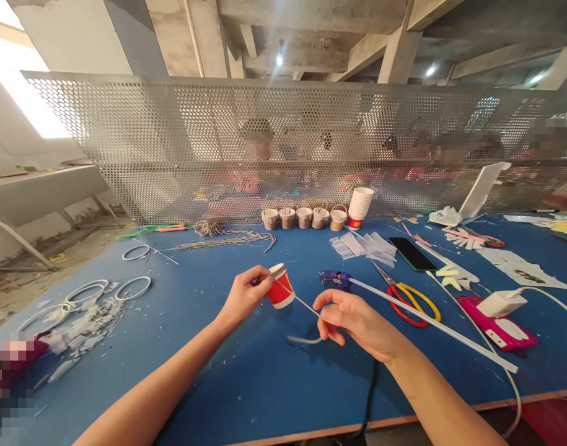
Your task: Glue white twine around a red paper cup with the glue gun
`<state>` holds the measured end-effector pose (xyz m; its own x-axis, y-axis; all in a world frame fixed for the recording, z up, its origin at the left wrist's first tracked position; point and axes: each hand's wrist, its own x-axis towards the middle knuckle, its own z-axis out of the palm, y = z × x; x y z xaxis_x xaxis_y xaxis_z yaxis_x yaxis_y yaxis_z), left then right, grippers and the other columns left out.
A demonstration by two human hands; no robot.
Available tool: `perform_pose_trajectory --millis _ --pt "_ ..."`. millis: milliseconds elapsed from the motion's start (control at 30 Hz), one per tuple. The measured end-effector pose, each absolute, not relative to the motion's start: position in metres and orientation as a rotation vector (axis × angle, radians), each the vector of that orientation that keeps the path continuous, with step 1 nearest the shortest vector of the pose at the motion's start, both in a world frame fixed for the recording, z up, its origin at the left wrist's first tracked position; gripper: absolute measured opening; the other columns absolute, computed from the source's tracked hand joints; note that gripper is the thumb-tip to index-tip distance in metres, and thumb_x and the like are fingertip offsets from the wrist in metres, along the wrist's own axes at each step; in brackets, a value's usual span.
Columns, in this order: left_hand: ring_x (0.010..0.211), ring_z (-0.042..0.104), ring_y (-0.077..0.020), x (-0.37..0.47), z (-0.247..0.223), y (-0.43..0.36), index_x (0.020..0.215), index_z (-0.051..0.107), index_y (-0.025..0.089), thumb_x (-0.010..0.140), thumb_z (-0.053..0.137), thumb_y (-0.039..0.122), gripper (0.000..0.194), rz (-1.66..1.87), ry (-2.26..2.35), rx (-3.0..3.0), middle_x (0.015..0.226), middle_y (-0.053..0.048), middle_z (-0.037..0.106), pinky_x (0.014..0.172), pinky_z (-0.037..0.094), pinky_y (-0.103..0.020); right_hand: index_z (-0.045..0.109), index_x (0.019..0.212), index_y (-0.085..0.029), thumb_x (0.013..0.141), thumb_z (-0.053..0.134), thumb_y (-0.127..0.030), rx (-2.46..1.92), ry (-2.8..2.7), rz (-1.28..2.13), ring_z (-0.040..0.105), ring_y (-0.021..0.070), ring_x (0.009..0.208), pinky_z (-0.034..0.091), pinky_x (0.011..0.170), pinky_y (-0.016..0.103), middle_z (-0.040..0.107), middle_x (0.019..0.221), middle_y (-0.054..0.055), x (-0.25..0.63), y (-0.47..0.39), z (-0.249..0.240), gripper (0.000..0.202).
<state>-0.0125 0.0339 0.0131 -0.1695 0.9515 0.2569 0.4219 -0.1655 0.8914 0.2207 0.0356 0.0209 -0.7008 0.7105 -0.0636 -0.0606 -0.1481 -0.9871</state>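
Observation:
A red and white paper cup is tilted on its side above the middle of the table. My left hand pinches it at the rim, fingers closed. A thin pale cord crosses the cup and stretches to my right hand, whose fingers are curled round it. The cord's loose end hangs below that hand. Just behind my right hand lies a blue glue gun with a long clear glue stick in its back. Scissors with red and yellow handles lie to the right.
Several cord-wrapped little baskets and a paper cup stack line the mesh screen. Cord bundles lie at back left, white rings and scraps nearer. A phone and pink power strip are rightward. People sit behind the screen.

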Motion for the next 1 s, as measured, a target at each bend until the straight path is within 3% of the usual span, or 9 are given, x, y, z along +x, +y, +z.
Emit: perform_pose_trajectory --millis 133,233,400,500,633,833,1000 --pt "0.055 0.046 -0.0121 -0.026 0.015 0.041 0.061 0.057 0.018 0.068 0.051 0.026 0.012 1.430 1.633 1.501 0.055 0.003 0.052 0.055 0.038 -0.023 0.054 0.093 -0.019 0.083 0.056 -0.042 -0.876 -1.845 1.730 0.047 0.0077 0.044 0.037 0.049 0.022 0.069 0.073 0.003 0.241 0.032 0.024 0.025" --pt "0.057 0.049 -0.0133 -0.031 0.015 0.043 0.062 0.058 0.018 0.069 0.053 0.029 0.014 1.481 1.646 1.466 0.056 0.003 0.055 0.057 0.039 -0.024 0.060 0.097 -0.022 0.084 0.055 -0.040 -1.169 -2.142 1.299 0.054 0.0098 0.045 0.041 0.051 0.024 0.071 0.086 0.004 0.258 0.028 0.022 0.023" --pt "0.062 0.056 -0.0159 -0.030 0.011 0.045 0.066 0.061 0.017 0.070 0.056 0.034 0.018 1.472 1.607 1.438 0.060 0.001 0.060 0.063 0.044 -0.026 0.059 0.072 -0.025 0.085 0.049 -0.045 -1.630 -2.274 0.700 0.054 0.0147 0.044 0.033 0.042 0.025 0.058 0.053 -0.003 0.287 0.036 0.013 0.026" --pt "0.064 0.058 -0.0169 -0.026 0.010 0.043 0.069 0.063 0.016 0.070 0.056 0.034 0.019 1.436 1.570 1.432 0.064 -0.001 0.063 0.067 0.046 -0.028 0.057 0.071 -0.023 0.082 0.053 -0.046 -1.738 -2.214 0.501 0.057 0.0178 0.052 0.035 0.047 0.026 0.060 0.058 0.000 0.290 0.053 0.003 0.026" --pt "0.067 0.059 -0.0176 -0.017 0.009 0.040 0.070 0.065 0.016 0.069 0.057 0.032 0.018 1.379 1.530 1.450 0.067 -0.001 0.065 0.068 0.047 -0.029 0.063 0.081 -0.023 0.073 0.064 -0.042 -1.586 -2.109 0.557 0.062 0.0220 0.071 0.040 0.055 0.027 0.067 0.079 0.004 0.273 0.079 -0.006 0.021" --pt "0.063 0.057 -0.0151 -0.007 0.004 0.035 0.070 0.064 0.016 0.069 0.060 0.032 0.016 1.306 1.475 1.504 0.065 0.001 0.062 0.063 0.047 -0.025 0.063 0.073 -0.020 0.074 0.059 -0.027 -1.456 -2.038 0.782 0.050 0.0134 0.041 0.035 0.043 0.023 0.052 0.045 -0.004 0.238 0.102 -0.017 0.008" --pt "0.065 0.055 -0.0142 -0.008 -0.001 0.034 0.069 0.063 0.017 0.071 0.060 0.031 0.015 1.288 1.472 1.512 0.067 0.001 0.061 0.061 0.046 -0.023 0.063 0.091 -0.016 0.084 0.043 -0.031 -1.254 -1.965 1.020 0.063 0.0155 0.056 0.047 0.051 0.024 0.065 0.064 0.001 0.223 0.092 -0.020 0.026"
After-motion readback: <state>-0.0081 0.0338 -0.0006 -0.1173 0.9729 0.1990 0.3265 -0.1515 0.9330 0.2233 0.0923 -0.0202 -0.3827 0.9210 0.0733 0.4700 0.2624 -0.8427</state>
